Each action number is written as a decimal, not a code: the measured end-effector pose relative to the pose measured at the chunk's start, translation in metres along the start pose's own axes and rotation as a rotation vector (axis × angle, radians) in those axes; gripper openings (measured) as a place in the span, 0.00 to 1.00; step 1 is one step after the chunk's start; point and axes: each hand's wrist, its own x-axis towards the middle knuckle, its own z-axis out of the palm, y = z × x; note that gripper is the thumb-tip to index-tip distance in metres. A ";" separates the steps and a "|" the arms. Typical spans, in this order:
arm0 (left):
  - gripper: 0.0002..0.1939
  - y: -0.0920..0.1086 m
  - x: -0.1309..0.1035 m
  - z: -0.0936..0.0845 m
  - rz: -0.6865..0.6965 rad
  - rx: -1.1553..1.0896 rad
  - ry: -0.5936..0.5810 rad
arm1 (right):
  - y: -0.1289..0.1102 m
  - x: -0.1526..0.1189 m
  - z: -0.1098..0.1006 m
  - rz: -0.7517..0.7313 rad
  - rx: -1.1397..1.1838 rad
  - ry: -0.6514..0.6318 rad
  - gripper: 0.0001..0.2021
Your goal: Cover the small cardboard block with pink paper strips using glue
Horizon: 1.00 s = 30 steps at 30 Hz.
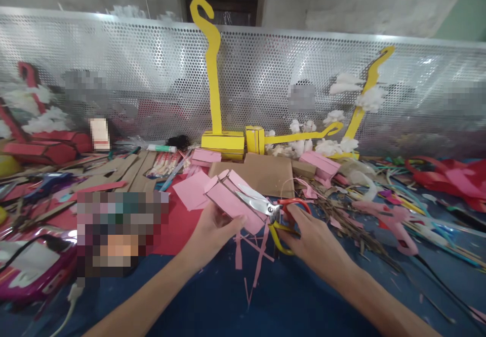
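My left hand grips a pink paper box with dark lines along its edges, thumb on the near side. In my right hand is a pair of scissors with one red and one yellow handle. Their blades are spread and point left, one lying across the face of the box. Below the box, thin pink paper strips are scattered on the blue tabletop. A pink sheet lies just left of the box, over red paper.
Behind stand yellow paper shapes with a hooked neck, before a perforated metal panel. Brown cardboard lies beyond my hands. At right is a pink glue gun with a cord, near dry twigs. Red paper shapes sit far left.
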 end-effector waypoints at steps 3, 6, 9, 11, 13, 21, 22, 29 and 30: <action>0.21 -0.002 0.001 -0.001 0.005 -0.014 -0.006 | 0.000 0.000 0.000 0.004 0.006 -0.005 0.14; 0.21 0.000 0.001 0.000 -0.004 -0.026 -0.001 | -0.001 -0.001 0.000 0.010 0.014 -0.005 0.15; 0.22 0.004 0.000 0.002 -0.010 -0.027 0.010 | -0.001 -0.001 0.000 0.012 0.029 -0.006 0.16; 0.22 0.005 0.000 0.002 -0.016 -0.027 0.015 | -0.002 -0.001 0.000 0.014 0.035 -0.013 0.15; 0.22 0.005 -0.001 0.001 -0.018 -0.022 0.018 | -0.002 -0.001 0.000 0.022 0.043 -0.034 0.12; 0.21 -0.001 0.001 -0.001 -0.007 -0.025 0.014 | -0.001 0.000 -0.002 -0.001 0.091 0.045 0.12; 0.21 -0.002 0.001 -0.002 -0.007 -0.026 0.013 | -0.002 0.000 -0.003 -0.023 0.088 0.079 0.13; 0.21 -0.005 -0.003 0.000 -0.021 -0.014 -0.066 | -0.011 0.002 -0.006 -0.088 0.095 0.139 0.14; 0.21 -0.004 -0.003 0.000 -0.024 -0.013 -0.073 | -0.011 0.001 -0.006 -0.074 0.086 0.129 0.13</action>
